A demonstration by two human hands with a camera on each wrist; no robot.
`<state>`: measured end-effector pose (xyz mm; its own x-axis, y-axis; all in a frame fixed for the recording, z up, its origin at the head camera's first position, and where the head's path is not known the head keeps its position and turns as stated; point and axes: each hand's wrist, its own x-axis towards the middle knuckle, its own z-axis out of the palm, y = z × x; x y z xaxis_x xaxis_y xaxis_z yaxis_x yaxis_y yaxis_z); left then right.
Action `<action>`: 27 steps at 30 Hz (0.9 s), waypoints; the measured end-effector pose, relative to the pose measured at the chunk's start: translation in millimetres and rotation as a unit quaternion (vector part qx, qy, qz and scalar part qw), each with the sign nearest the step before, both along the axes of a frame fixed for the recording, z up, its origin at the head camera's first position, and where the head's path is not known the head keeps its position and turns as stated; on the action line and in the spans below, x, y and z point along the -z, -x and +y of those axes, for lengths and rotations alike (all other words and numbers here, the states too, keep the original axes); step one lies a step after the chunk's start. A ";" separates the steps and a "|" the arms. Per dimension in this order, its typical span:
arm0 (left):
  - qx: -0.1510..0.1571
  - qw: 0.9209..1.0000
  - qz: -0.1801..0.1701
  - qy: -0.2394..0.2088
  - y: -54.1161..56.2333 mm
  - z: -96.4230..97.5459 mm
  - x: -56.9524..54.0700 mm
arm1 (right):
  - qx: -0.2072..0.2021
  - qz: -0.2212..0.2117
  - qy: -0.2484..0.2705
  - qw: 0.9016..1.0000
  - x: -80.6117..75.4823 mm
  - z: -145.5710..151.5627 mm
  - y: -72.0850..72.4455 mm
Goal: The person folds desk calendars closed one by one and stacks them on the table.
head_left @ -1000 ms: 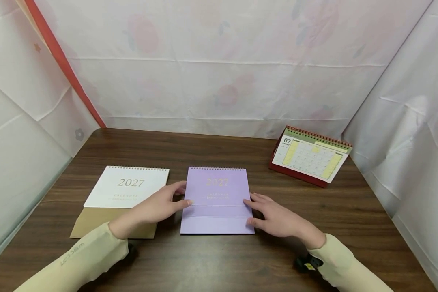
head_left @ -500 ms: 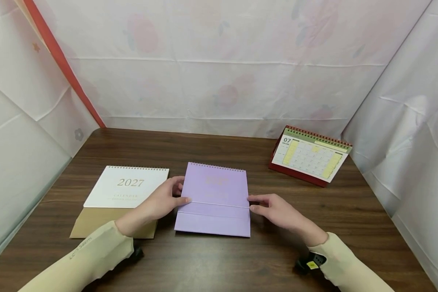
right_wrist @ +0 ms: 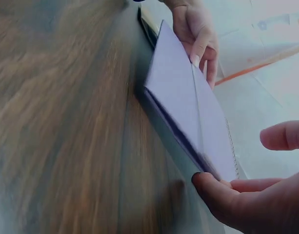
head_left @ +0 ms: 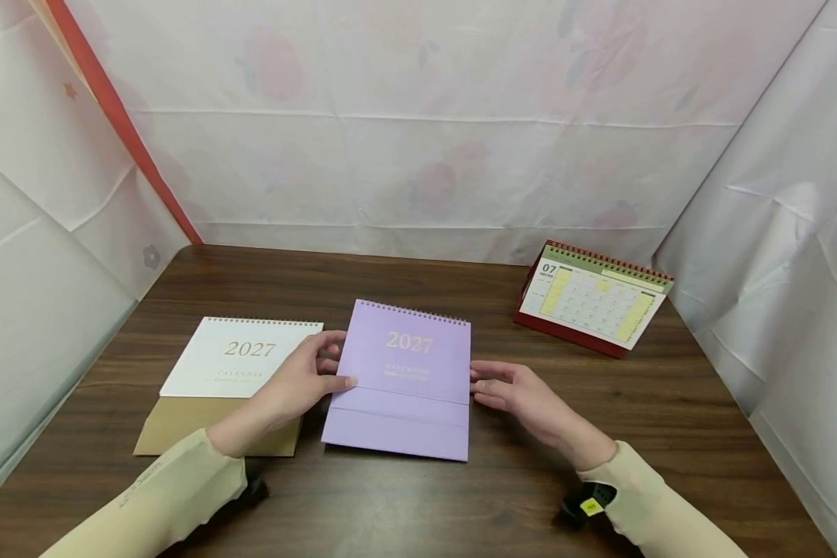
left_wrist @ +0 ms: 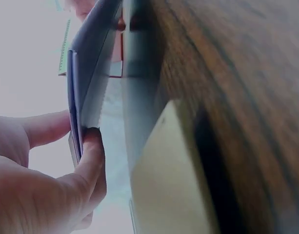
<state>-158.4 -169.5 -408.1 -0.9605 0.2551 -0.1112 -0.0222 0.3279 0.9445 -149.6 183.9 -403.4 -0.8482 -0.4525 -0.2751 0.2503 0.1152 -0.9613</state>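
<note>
While its coil (head_left: 413,311) points toward the table's (head_left: 404,511) back, the purple calendar (head_left: 399,387) is held right of the white calendar (head_left: 244,353), long axis front to back, slightly askew. "2027" and "CALENDAR" are printed in gold. Its left edge is pinched by the left hand (head_left: 291,389); its right edge is touched by the right hand's (head_left: 530,403) fingers, thumb apart.

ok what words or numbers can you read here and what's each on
"2027": white calendar
"CALENDAR": white calendar
"2027": purple calendar
"CALENDAR", faint: purple calendar
"07": red-based calendar
Too small or blurred: small print below "CALENDAR" on both, the red-based calendar's other print, lettering on the left sleeve
</note>
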 end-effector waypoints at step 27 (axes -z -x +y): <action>-0.037 0.991 -0.001 0.132 -13.9 -87.7 -11.1 | -0.010 0.079 -0.046 0.996 12.4 -100.9 6.0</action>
